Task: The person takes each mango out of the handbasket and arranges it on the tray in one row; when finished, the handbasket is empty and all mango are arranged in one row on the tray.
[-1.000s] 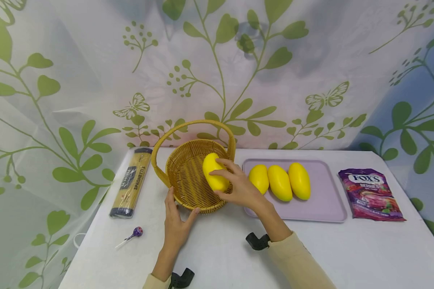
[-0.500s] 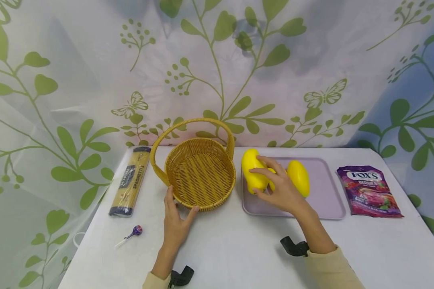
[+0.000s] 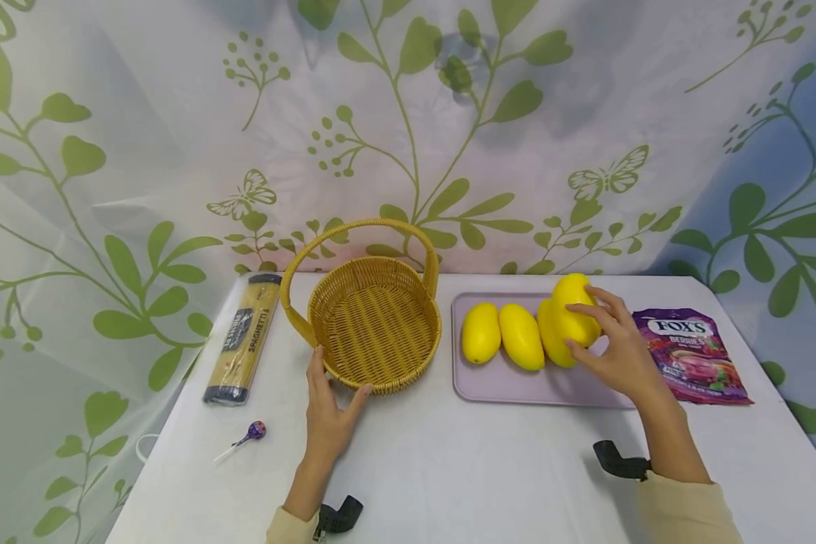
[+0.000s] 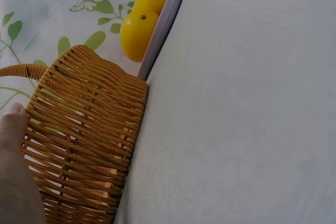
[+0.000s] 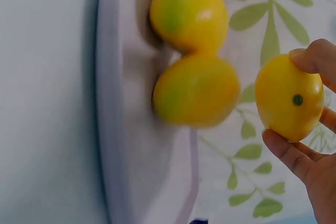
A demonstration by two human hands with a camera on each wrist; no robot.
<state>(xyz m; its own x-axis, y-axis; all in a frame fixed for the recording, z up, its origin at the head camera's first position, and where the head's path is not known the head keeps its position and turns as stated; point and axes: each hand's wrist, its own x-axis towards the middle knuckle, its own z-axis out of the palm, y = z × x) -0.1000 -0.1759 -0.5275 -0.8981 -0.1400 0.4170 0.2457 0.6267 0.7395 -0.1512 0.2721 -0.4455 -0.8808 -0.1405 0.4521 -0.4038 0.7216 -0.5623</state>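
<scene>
My right hand (image 3: 622, 344) pinches a yellow mango (image 3: 576, 306) between thumb and fingers, holding it up over the lilac tray (image 3: 564, 391). In the right wrist view the held mango (image 5: 283, 100) shows its stem end and hangs apart from the ones on the tray. Three more mangoes lie side by side on that tray, the left mango (image 3: 480, 332), the middle mango (image 3: 520, 336) and the right mango (image 3: 547, 336), partly covered by the held one. My left hand (image 3: 329, 423) rests with extended fingers against the front left of the bare-bottomed wicker basket (image 3: 415, 374), thumb (image 4: 11, 129) at its rim.
A spaghetti pack (image 3: 245, 340) lies left of the basket, a lollipop (image 3: 248, 437) in front of it. The purple Fox's candy bag (image 3: 695, 359) lies right of the tray. The basket's tall handle (image 3: 360, 225) arches up before the leaf-patterned curtain (image 3: 353, 68).
My right hand has carried the mango from inside the basket rightward, over the left mangoes to above the tray's right mango. My left hand has stayed at the basket.
</scene>
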